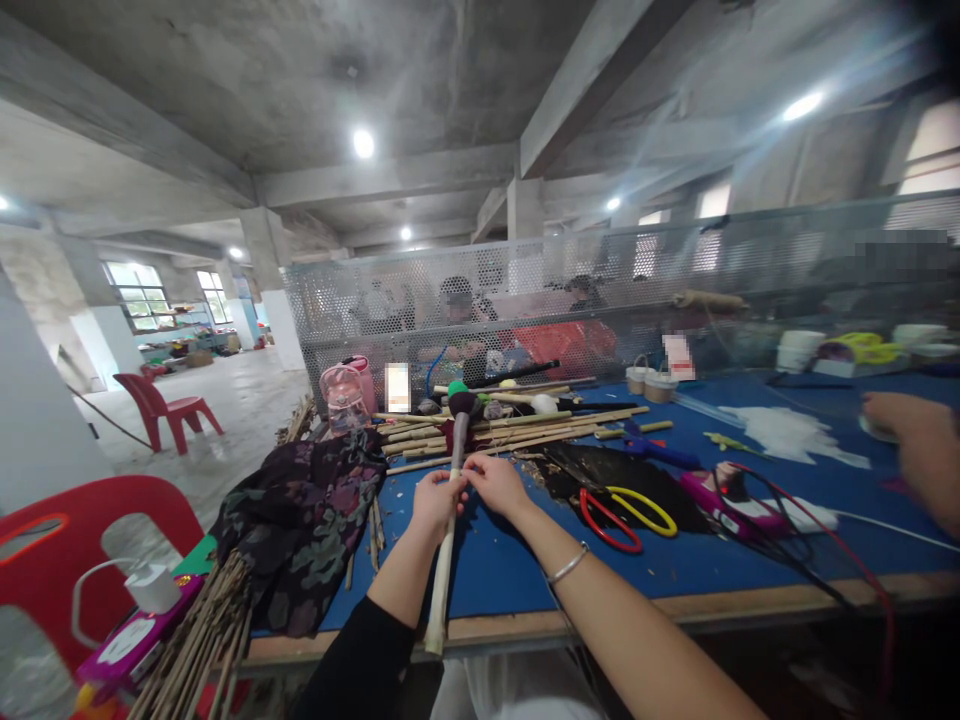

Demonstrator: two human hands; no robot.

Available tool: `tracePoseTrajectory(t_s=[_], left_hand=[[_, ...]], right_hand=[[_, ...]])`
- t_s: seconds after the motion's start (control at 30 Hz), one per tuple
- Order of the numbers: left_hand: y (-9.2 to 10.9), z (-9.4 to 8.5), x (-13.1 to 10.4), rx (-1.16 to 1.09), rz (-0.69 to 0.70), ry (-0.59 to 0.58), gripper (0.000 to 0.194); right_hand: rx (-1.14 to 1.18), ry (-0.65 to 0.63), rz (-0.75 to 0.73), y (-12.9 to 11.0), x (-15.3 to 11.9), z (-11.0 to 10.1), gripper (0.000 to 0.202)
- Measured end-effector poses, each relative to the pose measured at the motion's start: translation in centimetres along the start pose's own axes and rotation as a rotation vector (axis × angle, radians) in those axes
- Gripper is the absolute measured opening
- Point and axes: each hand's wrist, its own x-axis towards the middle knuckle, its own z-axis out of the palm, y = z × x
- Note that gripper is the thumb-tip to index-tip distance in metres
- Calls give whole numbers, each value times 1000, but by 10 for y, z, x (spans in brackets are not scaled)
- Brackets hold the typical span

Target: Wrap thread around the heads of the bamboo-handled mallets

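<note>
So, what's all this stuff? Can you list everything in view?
Stick in hand: one, pale and grey, between the hands
Tan sticks: many, tan, beyond the hands
Table: one, blue-topped, in front
Scissors: one pair, red and yellow handles, right of the hands
Floral cloth: one, dark, table's left
Twigs: a bundle, brown, lower left
Magenta boxes: two, magenta, table's right and lower left
Screen: one, grey, behind the table
Chairs: at least two, red, left
Lamps: several, white, ceiling
Another person's hand: one, blurred, far right
Smaller items: uncounted, mixed colours, around the table
Left hand: one, black sleeve, gripping the stick
Right hand: one, silver bangle, beside the left
</note>
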Motion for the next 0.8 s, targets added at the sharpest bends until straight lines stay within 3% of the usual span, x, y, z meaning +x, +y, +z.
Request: tracePoseTrajectory(t_s=[0.27,0.5,0.8], left_hand=[[-3,2,5,4,21,-12,27],[0,0,5,-135,91,1,39],[2,-1,5,-305,36,-51,20]], right_hand=[[151,69,53,9,7,8,17],[503,-16,19,10,9,13,15],[737,-78,17,4,7,9,19]])
